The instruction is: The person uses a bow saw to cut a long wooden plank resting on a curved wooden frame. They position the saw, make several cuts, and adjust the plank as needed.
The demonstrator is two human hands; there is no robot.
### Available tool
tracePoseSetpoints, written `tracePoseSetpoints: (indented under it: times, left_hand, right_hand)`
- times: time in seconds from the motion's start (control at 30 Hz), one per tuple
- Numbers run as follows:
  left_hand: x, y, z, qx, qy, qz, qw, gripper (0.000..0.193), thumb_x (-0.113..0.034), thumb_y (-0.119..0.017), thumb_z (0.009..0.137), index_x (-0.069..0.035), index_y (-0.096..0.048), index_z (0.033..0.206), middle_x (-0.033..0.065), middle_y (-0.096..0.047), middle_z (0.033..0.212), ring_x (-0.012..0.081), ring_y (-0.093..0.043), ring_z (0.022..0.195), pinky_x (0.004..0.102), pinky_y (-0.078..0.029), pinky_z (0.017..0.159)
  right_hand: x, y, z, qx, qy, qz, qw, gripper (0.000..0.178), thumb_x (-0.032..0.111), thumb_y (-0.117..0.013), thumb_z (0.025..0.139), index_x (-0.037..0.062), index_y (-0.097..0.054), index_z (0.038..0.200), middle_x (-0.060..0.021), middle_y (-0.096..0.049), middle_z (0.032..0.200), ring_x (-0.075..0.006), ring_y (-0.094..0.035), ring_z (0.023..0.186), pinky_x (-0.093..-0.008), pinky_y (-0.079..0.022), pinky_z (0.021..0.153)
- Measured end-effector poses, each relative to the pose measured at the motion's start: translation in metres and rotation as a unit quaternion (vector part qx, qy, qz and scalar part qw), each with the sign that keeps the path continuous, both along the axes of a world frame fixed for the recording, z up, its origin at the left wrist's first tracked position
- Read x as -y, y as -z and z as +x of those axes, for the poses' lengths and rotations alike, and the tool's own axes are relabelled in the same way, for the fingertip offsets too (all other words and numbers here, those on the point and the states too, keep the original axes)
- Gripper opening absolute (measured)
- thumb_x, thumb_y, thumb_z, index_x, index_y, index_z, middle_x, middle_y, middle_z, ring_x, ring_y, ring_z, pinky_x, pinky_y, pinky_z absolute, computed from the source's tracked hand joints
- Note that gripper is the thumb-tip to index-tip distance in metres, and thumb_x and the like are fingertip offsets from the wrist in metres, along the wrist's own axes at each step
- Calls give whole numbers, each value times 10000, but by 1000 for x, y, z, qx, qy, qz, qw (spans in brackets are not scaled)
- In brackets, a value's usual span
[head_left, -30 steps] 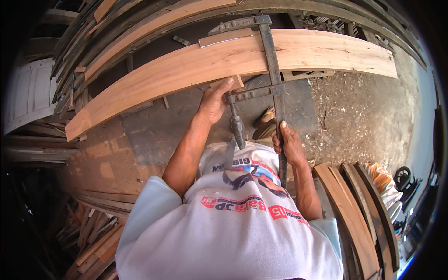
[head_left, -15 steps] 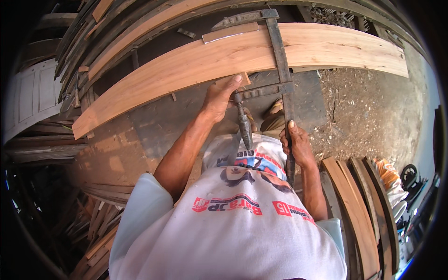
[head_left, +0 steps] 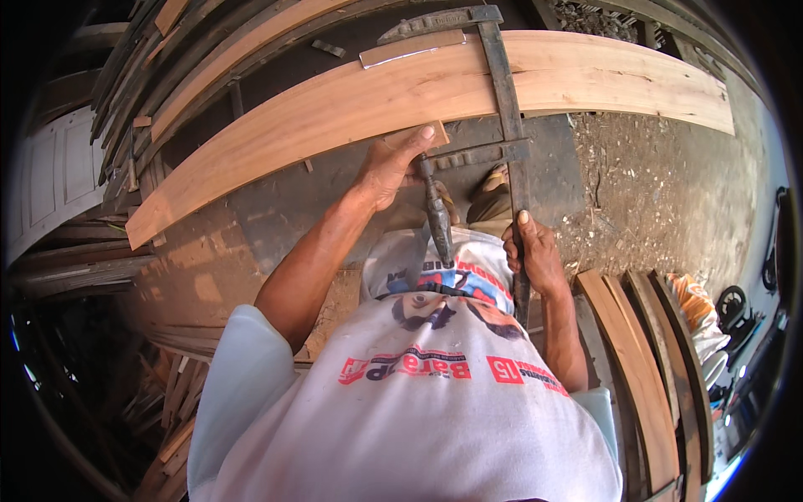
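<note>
A long pale wooden plank (head_left: 335, 105) lies crosswise in front of me. Across it spans a dark metal bar clamp (head_left: 503, 88), whose fixed jaw reaches past the far edge, by a thin wood strip (head_left: 414, 48). My left hand (head_left: 386, 171) is closed on a small wood block (head_left: 441, 132) at the plank's near edge, thumb on top; its other fingers are mostly hidden. Beside that hand, the clamp's screw handle (head_left: 438, 219) hangs from the sliding jaw toward my body. My right hand (head_left: 535, 253) grips the lower part of the clamp's bar.
Long boards (head_left: 242, 63) are stacked beyond the plank. More planks (head_left: 636, 368) lean at the lower right, near an orange and white sack (head_left: 696, 305). A white panelled door (head_left: 54, 171) stands at left. Wood shavings (head_left: 636, 192) litter the ground.
The view has shifted slightly, so the plank and clamp sit a little higher in the picture. Both hands keep their holds, with no clear movement against the plank.
</note>
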State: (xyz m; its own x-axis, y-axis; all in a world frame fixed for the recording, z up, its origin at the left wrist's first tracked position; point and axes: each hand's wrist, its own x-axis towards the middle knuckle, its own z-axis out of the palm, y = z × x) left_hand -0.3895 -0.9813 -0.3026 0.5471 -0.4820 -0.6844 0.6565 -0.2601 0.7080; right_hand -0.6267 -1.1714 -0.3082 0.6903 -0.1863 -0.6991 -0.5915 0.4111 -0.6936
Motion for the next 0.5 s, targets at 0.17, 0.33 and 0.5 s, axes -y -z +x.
tracePoseSetpoints:
  times: [0.17,0.33,0.5]
  left_hand:
    - [-5,-1,8,-8,45,17,999,827,-606,-773,877,7,-541,1381,72,-617,1111,175,-687,911,401,-572,841]
    - [-7,8,12,-16,49,4,999,864,-624,-770,871,-5,-506,1413,68,-623,1109,170,-687,915,403,-571,835]
    - [-9,17,6,-7,45,4,999,846,-706,-746,841,-57,-609,1366,61,-679,1118,171,-678,940,354,-562,822]
  right_hand:
    - [-2,-2,0,-15,13,11,1000,600,567,-460,1079,21,-595,871,-4,-483,603,-97,-449,482,-255,-370,451]
    - [-1,1,-1,-19,0,-4,1000,596,575,-467,1072,21,-597,894,-7,-497,615,-97,-456,484,-250,-369,451]
    - [-3,9,-3,3,7,-5,1000,605,593,-469,1065,25,-599,903,-11,-504,616,-100,-460,482,-253,-372,452]
